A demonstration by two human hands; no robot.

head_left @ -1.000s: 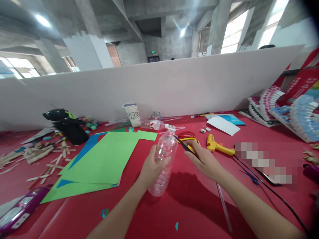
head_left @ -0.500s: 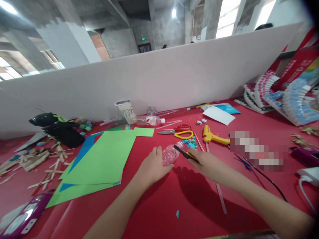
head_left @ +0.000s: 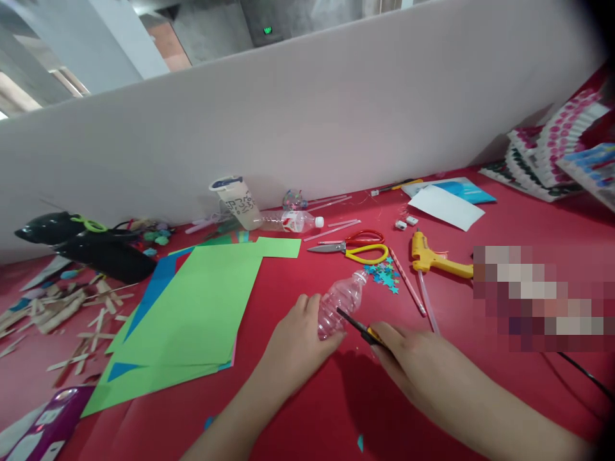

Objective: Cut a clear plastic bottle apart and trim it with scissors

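Note:
A clear plastic bottle [head_left: 342, 299] lies tilted on the red tabletop, its neck pointing up and to the right. My left hand [head_left: 300, 323] is wrapped round its lower end. In my right hand [head_left: 401, 346] is a utility knife [head_left: 358, 325] with a black and yellow body. The knife's tip reaches the side of the bottle; whether it has pierced the plastic I cannot tell. Small blue star sequins [head_left: 385, 275] lie scattered beside the bottle neck. Just behind them rest scissors [head_left: 353, 248] with one red and one yellow handle.
Green paper sheets [head_left: 192, 307] lie to the left, wooden sticks [head_left: 91, 342] beyond them. A yellow glue gun [head_left: 435, 261] is at the right. Behind stand a leaning paper cup [head_left: 240, 203] and a second bottle [head_left: 302, 221] on its side, before a white partition [head_left: 307, 115].
The view has tipped downward. The knife's tip has moved from near the bottle's neck to lower on its side. My left hand keeps its hold on the bottle.

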